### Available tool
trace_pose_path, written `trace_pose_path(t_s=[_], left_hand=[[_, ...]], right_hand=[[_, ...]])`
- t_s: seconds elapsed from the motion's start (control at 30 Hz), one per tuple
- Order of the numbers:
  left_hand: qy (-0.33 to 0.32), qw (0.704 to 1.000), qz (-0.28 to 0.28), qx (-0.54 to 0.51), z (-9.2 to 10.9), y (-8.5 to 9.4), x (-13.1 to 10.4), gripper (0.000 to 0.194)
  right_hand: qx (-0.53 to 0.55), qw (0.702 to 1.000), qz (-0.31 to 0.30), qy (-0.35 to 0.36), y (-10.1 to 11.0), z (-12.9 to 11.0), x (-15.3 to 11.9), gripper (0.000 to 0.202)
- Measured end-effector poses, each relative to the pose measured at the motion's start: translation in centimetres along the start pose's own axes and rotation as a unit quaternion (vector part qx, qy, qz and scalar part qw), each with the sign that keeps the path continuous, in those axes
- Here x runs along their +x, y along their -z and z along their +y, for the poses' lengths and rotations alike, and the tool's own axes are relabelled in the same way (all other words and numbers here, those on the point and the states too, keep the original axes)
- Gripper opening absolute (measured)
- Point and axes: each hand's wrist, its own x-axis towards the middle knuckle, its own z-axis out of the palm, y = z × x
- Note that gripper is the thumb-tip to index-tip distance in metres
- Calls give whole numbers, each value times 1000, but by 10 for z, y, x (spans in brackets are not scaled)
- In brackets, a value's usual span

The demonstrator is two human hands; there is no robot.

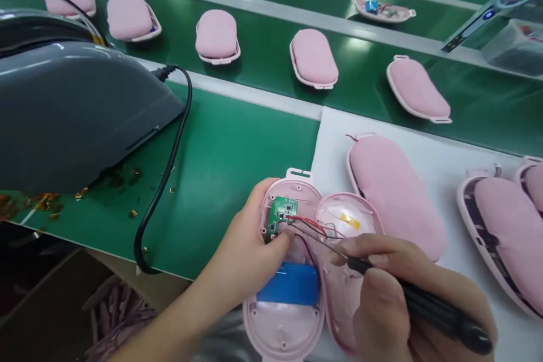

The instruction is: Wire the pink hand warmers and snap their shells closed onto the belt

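Note:
My left hand (267,237) grips the left half of an opened pink plastic case (292,322), its thumb pressed down near the green circuit board (283,212). Below the thumb a blue battery pack (291,284) lies across that half. Red and black wires (316,225) run from the board to the other half of the case (345,294), which lies alongside on the right and carries a strip of yellow tape (350,220). In my right hand (416,288) is a black-handled screwdriver (441,308), its thin shaft reaching to the board beside my left thumb.
Closed pink cases (392,192) lie on the white sheet at right. Several more pink cases (314,56) line the green conveyor belt (263,79). A grey machine (85,113) with a black cable (169,169) stands left, near metal scraps (46,203). A ring-headed lamp (487,14) leans in at upper right.

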Motion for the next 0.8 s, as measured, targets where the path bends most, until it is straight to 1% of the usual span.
trace_pose_path(t_s=[0.07, 0.23, 0.33, 0.4, 0.43, 0.47, 0.57, 0.67, 0.73, 0.8], left_hand=[[-8, 1000, 6, 7, 0, -1, 0, 48], [-21, 1000, 2, 6, 0, -2, -2, 48], [-25, 1000, 10, 2, 0, -4, -3, 50], [-28, 999, 21, 5, 1, -5, -4, 48], [-31, 999, 26, 8, 1, -5, -4, 47], [-34, 999, 28, 11, 2, -6, -5, 46], [-45, 998, 29, 14, 1, -7, -5, 45], [-49, 998, 27, 17, -1, -7, -4, 40], [-49, 998, 24, 20, -1, -7, -4, 39], [-44, 999, 18, 20, -1, -6, -4, 41]], right_hand=[[-15, 1000, 2, 13, 0, 2, 0, 13], [-45, 998, -50, 13, 3, 2, 2, 12], [-81, 990, -116, 24, 5, -3, 7, 10], [-110, 978, -176, 25, 6, -8, 12, 16], [-124, 973, -195, 25, 6, -11, 14, 18], [-139, 970, -199, 25, 5, -14, 16, 18], [-203, 962, -181, 14, 1, -20, 19, 17], [-244, 954, -171, 24, -2, -21, 22, 21], [-248, 950, -182, 48, -2, -19, 24, 20], [-239, 945, -213, 71, 0, -15, 24, 17]])
